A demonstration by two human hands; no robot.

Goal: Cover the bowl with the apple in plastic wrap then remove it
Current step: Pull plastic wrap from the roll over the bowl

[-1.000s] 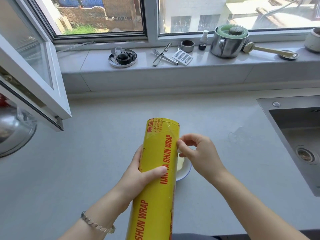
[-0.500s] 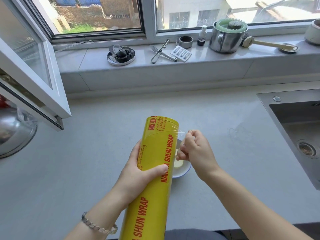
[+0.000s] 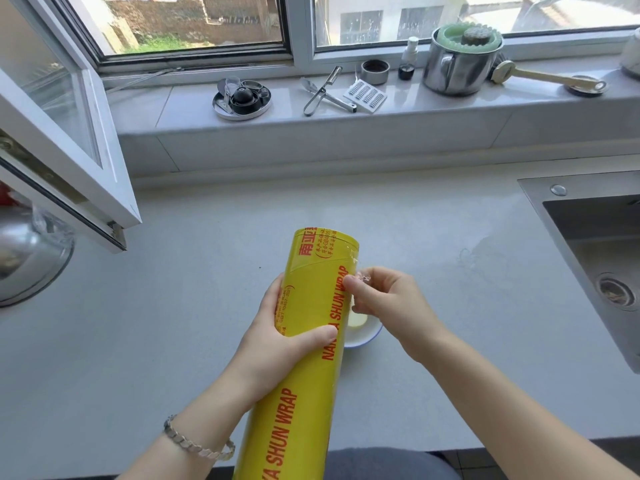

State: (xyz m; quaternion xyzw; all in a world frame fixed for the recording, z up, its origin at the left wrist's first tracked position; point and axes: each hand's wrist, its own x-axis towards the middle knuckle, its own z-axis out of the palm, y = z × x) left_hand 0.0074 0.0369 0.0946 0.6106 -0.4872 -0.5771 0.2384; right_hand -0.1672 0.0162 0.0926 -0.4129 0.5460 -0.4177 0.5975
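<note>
A big yellow roll of plastic wrap (image 3: 311,341) with red lettering stands tilted over the counter. My left hand (image 3: 280,337) grips its middle from the left. My right hand (image 3: 384,299) is at the roll's right side, thumb and fingers pinching a crumpled bit of the clear film edge (image 3: 363,278). Under the roll and my right hand sits a white bowl with a blue rim (image 3: 367,334); a pale piece of apple (image 3: 358,319) shows inside, mostly hidden.
A steel sink (image 3: 595,258) is sunk into the grey counter (image 3: 173,306) at the right. An open window sash (image 3: 69,150) juts out at the left above a metal pot lid (image 3: 31,258). The sill holds tongs (image 3: 322,95), a steel pot (image 3: 457,67) and small items.
My right hand has shifted from a closed fist beside the roll to pinching the film edge against the roll's side. The view has tilted slightly; the roll stays held.
</note>
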